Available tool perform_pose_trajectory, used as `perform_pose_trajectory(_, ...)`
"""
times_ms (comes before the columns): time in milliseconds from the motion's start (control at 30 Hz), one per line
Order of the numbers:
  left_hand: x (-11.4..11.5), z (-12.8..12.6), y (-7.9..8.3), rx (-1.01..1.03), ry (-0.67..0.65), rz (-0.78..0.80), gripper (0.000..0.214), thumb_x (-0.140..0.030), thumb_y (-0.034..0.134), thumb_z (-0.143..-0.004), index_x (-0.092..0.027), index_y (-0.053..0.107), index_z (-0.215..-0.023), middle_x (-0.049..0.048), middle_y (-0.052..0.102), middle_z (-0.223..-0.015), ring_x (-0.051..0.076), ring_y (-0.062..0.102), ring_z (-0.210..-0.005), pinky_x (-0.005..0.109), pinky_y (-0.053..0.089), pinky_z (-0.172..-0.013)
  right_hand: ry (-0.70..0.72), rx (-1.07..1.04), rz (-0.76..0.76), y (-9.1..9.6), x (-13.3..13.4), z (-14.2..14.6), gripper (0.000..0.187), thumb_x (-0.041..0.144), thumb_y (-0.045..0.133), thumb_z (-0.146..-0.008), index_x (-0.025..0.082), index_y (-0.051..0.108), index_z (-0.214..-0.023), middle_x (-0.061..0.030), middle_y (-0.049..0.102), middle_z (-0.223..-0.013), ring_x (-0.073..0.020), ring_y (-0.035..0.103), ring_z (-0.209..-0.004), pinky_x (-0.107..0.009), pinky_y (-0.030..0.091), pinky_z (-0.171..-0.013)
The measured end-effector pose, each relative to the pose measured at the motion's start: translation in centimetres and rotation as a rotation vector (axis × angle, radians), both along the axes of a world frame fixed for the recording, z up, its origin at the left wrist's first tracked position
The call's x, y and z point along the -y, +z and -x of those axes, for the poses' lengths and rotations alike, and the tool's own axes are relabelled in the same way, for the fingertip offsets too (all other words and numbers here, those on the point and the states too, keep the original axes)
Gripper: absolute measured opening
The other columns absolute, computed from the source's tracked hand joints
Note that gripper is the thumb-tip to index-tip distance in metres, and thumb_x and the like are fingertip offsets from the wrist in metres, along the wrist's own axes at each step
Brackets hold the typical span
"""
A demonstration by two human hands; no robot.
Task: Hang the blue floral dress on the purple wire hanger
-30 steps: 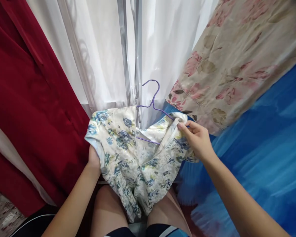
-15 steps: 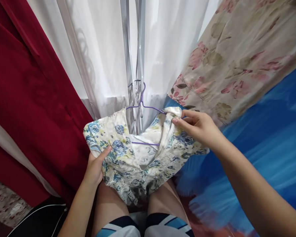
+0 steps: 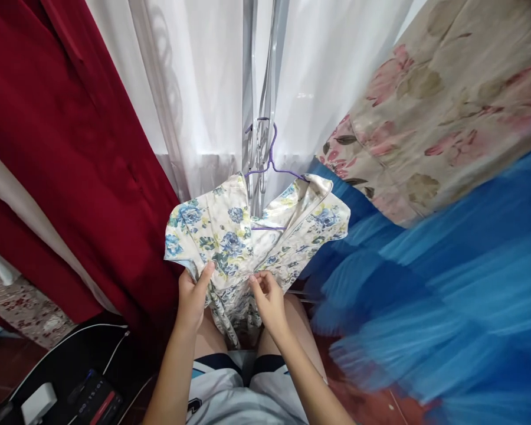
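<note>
A white dress with blue and yellow flowers (image 3: 223, 236) hangs on a purple wire hanger (image 3: 272, 160) in front of me. The hanger's hook hangs at the grey-white straps in the middle. My left hand (image 3: 195, 295) grips the dress's side below the armhole, thumb on the front and the other fingers behind the cloth. At the bottom of the V-neck, my right hand (image 3: 268, 295) pinches the fabric between thumb and fingers. Both shoulders of the dress lie over the hanger. Its lower part hangs between my knees, partly hidden by my hands.
White curtains (image 3: 203, 77) hang behind, with a red curtain (image 3: 115, 177) on the left. To the right are a beige floral cloth (image 3: 407, 136) and blue tulle (image 3: 425, 295). A black round surface at lower left bears a phone (image 3: 95, 398) and a white charger (image 3: 39, 402).
My right hand has let go of the right shoulder and moved down and left to the neckline's bottom. The folded shoulder strap now lies flatter. My left hand keeps its hold.
</note>
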State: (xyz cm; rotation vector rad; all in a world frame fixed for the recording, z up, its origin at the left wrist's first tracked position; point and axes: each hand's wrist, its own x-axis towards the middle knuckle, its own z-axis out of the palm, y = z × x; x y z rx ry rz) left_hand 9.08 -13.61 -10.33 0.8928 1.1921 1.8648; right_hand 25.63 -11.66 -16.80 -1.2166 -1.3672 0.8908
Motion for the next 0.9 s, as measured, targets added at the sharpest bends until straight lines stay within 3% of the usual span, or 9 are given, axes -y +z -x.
perform_pose_trajectory(167,1.1,-0.4,0.8,0.039,0.001,0.028,0.052,-0.035,0.076,-0.081,-0.020,0.062,-0.128,0.0096,0.065,-0.128,0.027,0.060,-0.122,0.039,0.046,-0.107,0.094,0.007,-0.012,0.9,-0.6,0.8,0.019,0.038,0.056,-0.089,0.020,0.057,-0.082,0.0033,0.053,-0.062,-0.0149,0.049,-0.057,-0.026,0.037,-0.058)
perform_pose_trajectory(300,1.5,-0.7,0.5,-0.051,0.048,-0.023,0.050,-0.032,0.070,-0.086,-0.021,0.058,-0.132,0.0106,0.062,-0.132,0.026,0.058,-0.124,0.040,0.044,-0.108,0.087,-0.140,0.014,0.7,0.4,0.8,0.017,0.030,0.052,-0.086,0.021,0.048,-0.072,0.0061,0.042,-0.058,-0.0123,0.038,-0.053,-0.024,0.031,-0.053)
perform_pose_trajectory(433,1.9,-0.8,-1.2,-0.396,0.472,-0.181,0.059,-0.022,0.073,-0.080,-0.022,0.049,-0.134,0.0128,0.048,-0.144,0.027,0.046,-0.134,0.042,0.039,-0.111,0.067,-0.210,0.067,0.5,1.9,-0.5,0.023,0.028,0.047,-0.086,0.022,0.044,-0.064,0.0065,0.038,-0.052,-0.0116,0.034,-0.049,-0.024,0.028,-0.049)
perform_pose_trajectory(467,2.1,-1.0,-1.9,-0.500,0.516,-0.203,0.055,-0.020,0.072,-0.080,-0.022,0.051,-0.130,0.0129,0.048,-0.142,0.027,0.046,-0.133,0.042,0.038,-0.111,0.075,-0.215,0.082,0.6,2.3,-0.9,0.024,0.027,0.047,-0.085,0.022,0.044,-0.062,0.0062,0.038,-0.051,-0.0115,0.034,-0.048,-0.025,0.028,-0.049)
perform_pose_trajectory(500,2.2,-1.5,-2.7,-0.599,0.474,-0.203,0.047,-0.019,0.070,-0.080,-0.021,0.054,-0.125,0.0126,0.051,-0.137,0.027,0.048,-0.130,0.043,0.039,-0.110,0.091,-0.221,0.098,0.7,2.6,-1.3,0.024,0.026,0.049,-0.084,0.021,0.045,-0.061,0.0059,0.038,-0.050,-0.0113,0.034,-0.048,-0.025,0.027,-0.048)
perform_pose_trajectory(633,2.6,-4.9,-5.7,-0.774,-0.091,-0.084,0.021,-0.017,0.060,-0.085,-0.021,0.061,-0.106,0.0088,0.065,-0.109,0.023,0.061,-0.107,0.038,0.047,-0.097,0.143,-0.233,0.132,1.8,3.5,-2.0,0.021,0.020,0.054,-0.077,0.020,0.047,-0.058,0.0050,0.042,-0.051,-0.0105,0.036,-0.049,-0.024,0.028,-0.049)
perform_pose_trajectory(667,2.5,-5.8,-6.2,-0.763,-0.144,-0.044,0.017,-0.017,0.059,-0.086,-0.021,0.061,-0.102,0.0076,0.066,-0.102,0.022,0.063,-0.100,0.036,0.049,-0.092,0.150,-0.232,0.138,2.1,3.7,-2.1,0.019,0.019,0.054,-0.076,0.020,0.049,-0.058,0.0049,0.043,-0.050,-0.0104,0.036,-0.048,-0.024,0.028,-0.048)
perform_pose_trajectory(767,1.9,-7.7,-6.7,-0.711,-0.143,0.032,0.008,-0.018,0.057,-0.086,-0.021,0.059,-0.093,0.0040,0.068,-0.087,0.019,0.064,-0.083,0.030,0.050,-0.078,0.192,-0.233,0.171,3.2,3.5,-2.4,0.013,0.019,0.053,-0.075,0.019,0.056,-0.063,0.0052,0.047,-0.047,-0.0105,0.040,-0.044,-0.023,0.029,-0.046)
perform_pose_trajectory(900,1.2,-8.2,-6.0,-0.768,-0.226,-0.009,0.005,-0.017,0.053,-0.087,-0.021,0.056,-0.088,0.0042,0.067,-0.085,0.019,0.064,-0.083,0.028,0.048,-0.077,0.208,-0.278,0.149,6.8,0.9,-3.5,0.012,0.022,0.054,-0.076,0.018,0.060,-0.066,0.0052,0.051,-0.043,-0.0098,0.042,-0.041,-0.023,0.032,-0.047)
